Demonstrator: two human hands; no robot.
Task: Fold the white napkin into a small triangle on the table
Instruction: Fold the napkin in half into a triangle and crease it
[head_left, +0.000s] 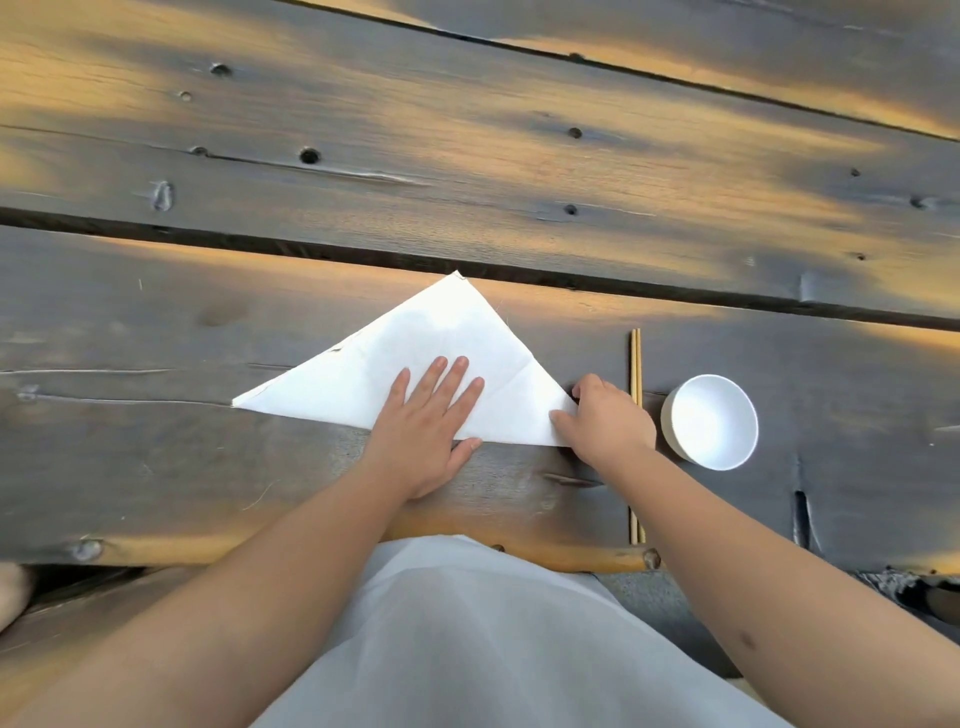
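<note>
- On the near plank of the wooden bench (156, 467), just ahead of the person: white napkin (415, 353), already one big triangle, long edge toward the body, apex pointing away.
- Left hand (426, 421) lies flat on the napkin's near-middle, fingers straight and spread, pinning it. Nothing grasped; it presses only.
- Right hand (605, 421) has its grip on the napkin's right corner: thumb and curled fingers pinch the tip, next to the chopsticks.
- Handling, judged: very light, thin, soft. It shows a crease line right of centre, so it likely takes and keeps a fold well.
- It will probably slide on the bench unless pinned, so the flat left hand matters.
- Likely no real fragility, but the layers could shift apart if a corner is dragged rather than lifted.
- Best hold, judged: pinch at a sharp corner and carry it across to the opposite corner; press along the fold afterwards with flat fingers.
- Risk: the right corner sits close to the chopsticks (636, 364); a sweeping hand could knock them or the bowl.
- Counts: one napkin; two hands; one pair of chopsticks, lying side by side, right of the napkin; one white bowl (714, 422), which looks empty, just right of the chopsticks.
- Task state, judged: triangle still large; at least one more halving fold needed.
</note>
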